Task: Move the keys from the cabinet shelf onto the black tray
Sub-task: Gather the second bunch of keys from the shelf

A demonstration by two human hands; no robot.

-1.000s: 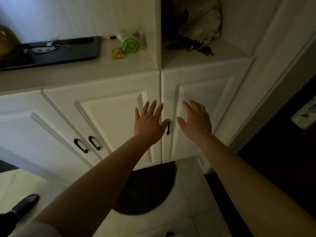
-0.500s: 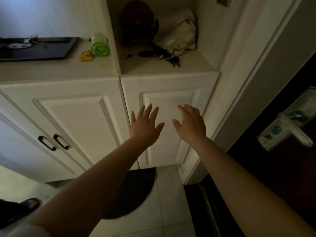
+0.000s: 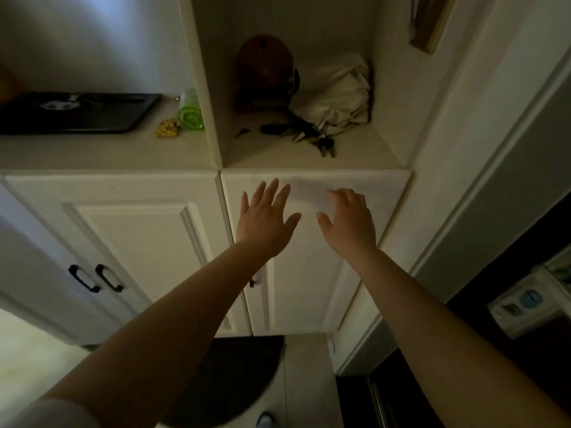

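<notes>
Nothing being gripped: left hand [image 3: 267,219] and right hand [image 3: 347,222] being held apart, fingers spread, below shelf [image 3: 364,151] front edge. Keys [image 3: 312,135] lying on shelf; black tray [image 3: 129,118] sitting on counter [image 3: 102,151].

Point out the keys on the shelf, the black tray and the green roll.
keys [image 3: 312,135], head view, middle of the bunch.
black tray [image 3: 123,118], head view, bare front right part.
green roll [image 3: 191,117], head view, its round end face.
</notes>
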